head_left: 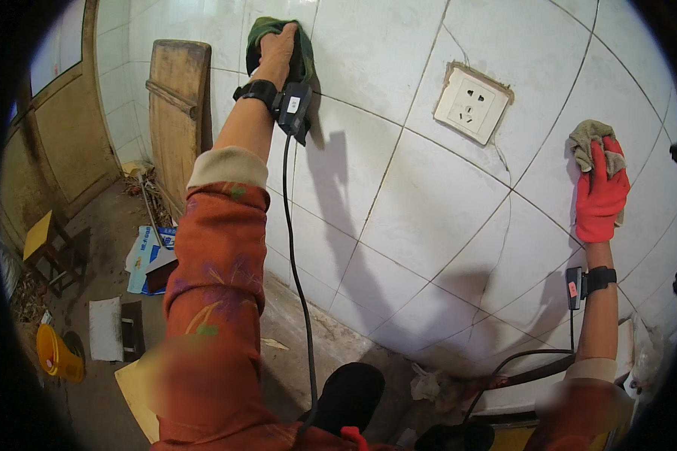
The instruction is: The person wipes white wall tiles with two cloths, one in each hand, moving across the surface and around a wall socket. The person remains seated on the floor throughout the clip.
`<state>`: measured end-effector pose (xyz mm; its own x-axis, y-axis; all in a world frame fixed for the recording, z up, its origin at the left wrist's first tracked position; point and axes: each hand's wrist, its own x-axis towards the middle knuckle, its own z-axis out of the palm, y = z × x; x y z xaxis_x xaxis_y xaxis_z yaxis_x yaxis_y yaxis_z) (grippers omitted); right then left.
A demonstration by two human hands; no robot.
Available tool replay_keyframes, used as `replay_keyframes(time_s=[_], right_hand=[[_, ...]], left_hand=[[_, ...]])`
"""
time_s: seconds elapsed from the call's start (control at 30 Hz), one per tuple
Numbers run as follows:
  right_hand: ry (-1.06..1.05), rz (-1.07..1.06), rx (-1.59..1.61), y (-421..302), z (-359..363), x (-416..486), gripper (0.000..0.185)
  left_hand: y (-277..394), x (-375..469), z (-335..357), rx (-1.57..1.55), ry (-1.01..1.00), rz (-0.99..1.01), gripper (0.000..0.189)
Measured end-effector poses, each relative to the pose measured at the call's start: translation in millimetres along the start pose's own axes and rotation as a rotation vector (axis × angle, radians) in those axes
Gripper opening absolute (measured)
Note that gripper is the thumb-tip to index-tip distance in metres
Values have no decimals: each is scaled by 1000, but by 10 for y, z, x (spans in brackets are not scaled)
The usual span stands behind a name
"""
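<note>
White wall tiles [366, 169] with dark joints and a few cracks stand before me. My left hand [277, 51], bare, grips a dark green cloth [265, 28] against the tiles at the upper left. The cloth's loose end hangs behind a wrist-worn device. My right hand [601, 194], in a red glove, presses a crumpled grey-brown rag [587, 141] to the wall on the right. Between the two hands, nearer the right one, sits a wall socket [469, 107] in a roughly cut opening.
A wooden board [175, 107] leans on the wall at left, near a door [67, 152]. On the floor are a small stool [48, 248], a white-topped stool [106, 330], a yellow bucket [62, 355] and a blue-white bag [146, 253]. Black cables [299, 270] run from both wrists.
</note>
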<state>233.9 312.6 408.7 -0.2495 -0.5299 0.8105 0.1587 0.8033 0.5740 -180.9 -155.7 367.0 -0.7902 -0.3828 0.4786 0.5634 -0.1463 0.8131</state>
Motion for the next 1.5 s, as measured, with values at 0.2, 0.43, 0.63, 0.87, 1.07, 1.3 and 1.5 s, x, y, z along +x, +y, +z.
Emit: replay_keyframes(time_s=[0.2,0.43,0.63,0.87,1.07,1.3,1.5], right_hand=[[-7,26,26,4,-17,4,50],[1,1,-22,13,24,-7,49],[-8,27,2,3,7,-12,50],[-4,22,-29,-4,27,-17,51],[2,28,-29,-36,10,-5,51],[-4,33,-9,-65,-19,16,49],[-8,41,4,-88,-43,34,48]], left_hand=[[45,2,-39,44,-39,-103,76],[-63,67,-9,55,-60,0,78],[-129,140,-78,77,-91,25,75],[-145,121,-26,129,-77,28,81],[48,64,-44,257,-41,59,71],[30,4,-48,489,1,83,73],[-53,89,-69,292,-74,71,75]])
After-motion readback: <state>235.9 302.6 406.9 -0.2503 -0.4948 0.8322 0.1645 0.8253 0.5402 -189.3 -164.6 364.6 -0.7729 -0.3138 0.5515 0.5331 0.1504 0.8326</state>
